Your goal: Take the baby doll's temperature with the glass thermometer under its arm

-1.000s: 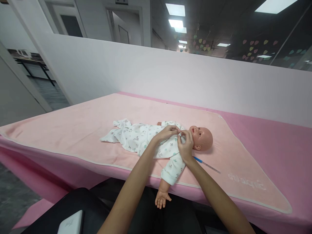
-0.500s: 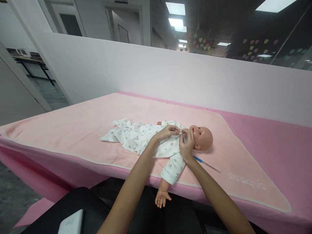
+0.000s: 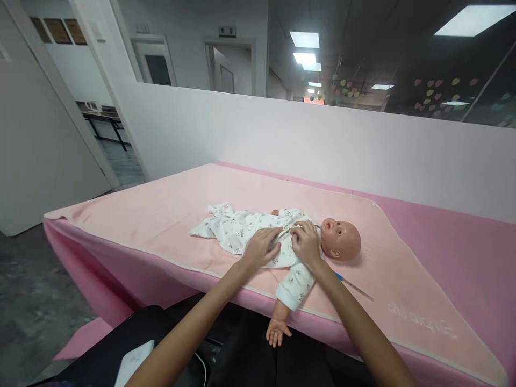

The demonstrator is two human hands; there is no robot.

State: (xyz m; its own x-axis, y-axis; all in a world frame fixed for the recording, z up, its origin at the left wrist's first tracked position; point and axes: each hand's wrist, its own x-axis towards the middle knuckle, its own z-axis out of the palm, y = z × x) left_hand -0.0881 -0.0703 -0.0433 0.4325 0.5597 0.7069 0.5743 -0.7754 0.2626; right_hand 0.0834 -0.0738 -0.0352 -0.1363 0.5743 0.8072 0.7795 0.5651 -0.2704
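Note:
A baby doll (image 3: 342, 240) lies on its back with its head to the right, dressed in a white patterned romper (image 3: 242, 226). My left hand (image 3: 261, 247) rests on the romper's belly, thumb and fingers apart. Bent at the chest near the neckline, the fingers of my right hand (image 3: 305, 243) close on the cloth; their tips are partly hidden. The romper's front edge runs between my hands. One doll arm (image 3: 278, 325) hangs over the table's near edge.
A thin stick with a blue end (image 3: 355, 286) lies beside my right forearm. Under the doll is a peach blanket (image 3: 161, 209) over a pink cloth (image 3: 455, 236). A white wall (image 3: 322, 145) borders the far side. A white flat object (image 3: 133, 363) lies at lower left.
My hands have parted from a pinch close together near the doll's neck. The left has moved toward the belly, its fingers spreading; the right stays at the chest. The view has shifted.

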